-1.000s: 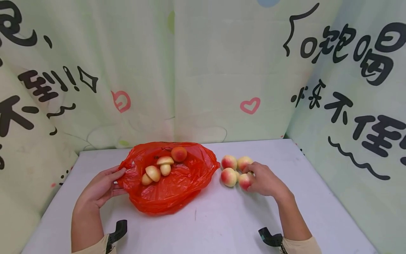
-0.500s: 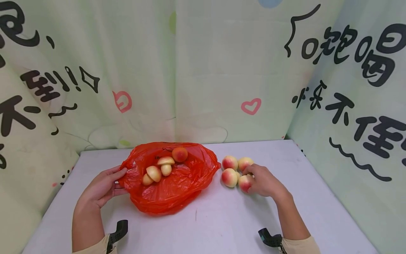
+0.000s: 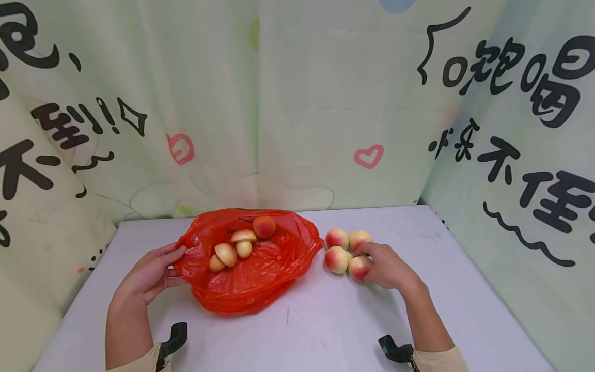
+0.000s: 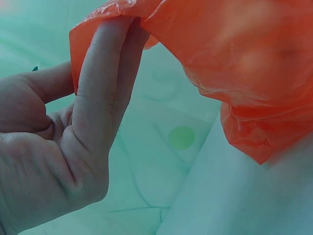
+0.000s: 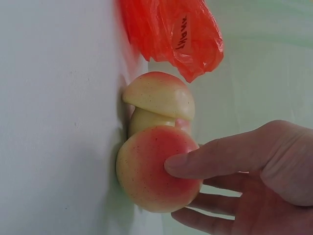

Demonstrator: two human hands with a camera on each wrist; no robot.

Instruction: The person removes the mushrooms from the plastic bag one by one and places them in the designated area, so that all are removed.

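Observation:
My left hand point(image 3: 151, 274) pinches the left edge of a red plastic bag point(image 3: 260, 274); in the left wrist view the film point(image 4: 249, 63) drapes over its fingertips. Inside the spread bag lie pale mushroom-shaped pieces point(image 3: 243, 243) and an orange-red round piece point(image 3: 263, 226). To the bag's right, my right hand point(image 3: 390, 266) grips a round, peach-like red-and-yellow piece point(image 5: 154, 169), thumb on its near side. Against it stands a similar piece with a domed cap point(image 5: 161, 95) over a pale rounded part point(image 5: 146, 121). Two more red-and-yellow pieces point(image 3: 337, 238) point(image 3: 360, 239) sit behind.
The pieces and bag rest on a white table point(image 3: 302, 330). A pale green curtain point(image 3: 325, 103) with black lettering and pink hearts rises behind the table and along both sides. A small label point(image 5: 183, 34) shows on the bag.
The view shifts very slightly. Both hands keep their hold and the bag and pieces stay where they were.

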